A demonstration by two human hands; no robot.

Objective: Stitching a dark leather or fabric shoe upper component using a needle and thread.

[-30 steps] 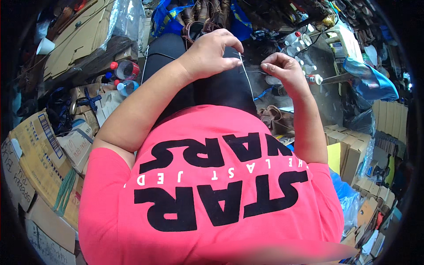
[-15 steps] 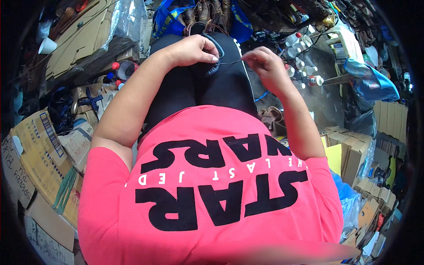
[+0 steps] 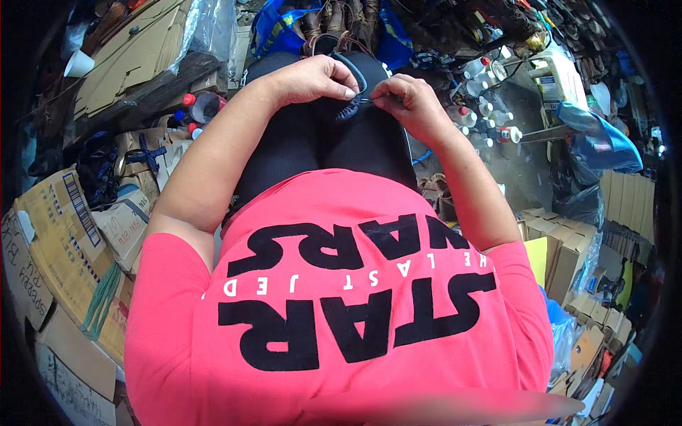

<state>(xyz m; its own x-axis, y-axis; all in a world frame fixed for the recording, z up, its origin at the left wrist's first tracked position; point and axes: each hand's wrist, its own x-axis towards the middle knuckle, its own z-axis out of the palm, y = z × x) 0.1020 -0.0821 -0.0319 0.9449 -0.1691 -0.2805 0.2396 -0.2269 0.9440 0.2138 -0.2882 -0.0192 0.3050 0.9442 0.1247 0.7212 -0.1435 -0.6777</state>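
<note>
Over my lap, my left hand [image 3: 320,79] pinches the edge of a dark stitched piece [image 3: 348,110] that looks like a shoe upper. A curved grey-blue rim [image 3: 351,65] loops up from it behind the fingers. The rest of the piece blends into my black trousers [image 3: 284,145]. Close by on the right, my right hand [image 3: 403,98] has thumb and fingers pressed together at the piece's edge. Between the two hands runs a thin, light strand [image 3: 366,99]; whether it is thread or a needle is too small to tell.
A blue bag [image 3: 394,39] with brown leather shoe parts [image 3: 332,18] stands beyond my knees. Several plastic bottles [image 3: 483,106] are at the right. Cardboard boxes [image 3: 60,220] crowd the left, with flat cardboard [image 3: 131,60] above. More boxes [image 3: 554,238] are stacked at the right.
My right hand has moved left, close to my left hand. The strand stretched between them before now spans only a short gap. My left hand has barely moved.
</note>
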